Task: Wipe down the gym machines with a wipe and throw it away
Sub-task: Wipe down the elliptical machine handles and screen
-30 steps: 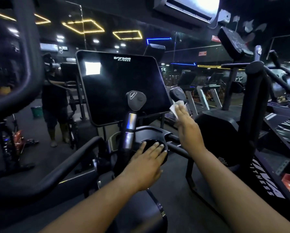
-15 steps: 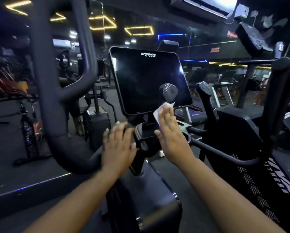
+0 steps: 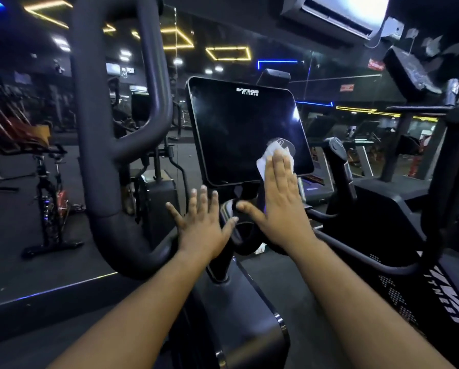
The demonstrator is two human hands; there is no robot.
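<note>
White wipe [image 3: 269, 158] is pressed flat on the lower right of the console screen [image 3: 243, 129] by the right hand [image 3: 279, 206].
Right fingers are straight and together, left hand [image 3: 201, 222] is spread and holds nothing; with nothing pinched, the wipe could slide out and drop.

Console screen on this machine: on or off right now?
Off, apparently. The console screen is dark apart from the logo and glare, while the right hand presses the wipe near its lower right corner.
</note>
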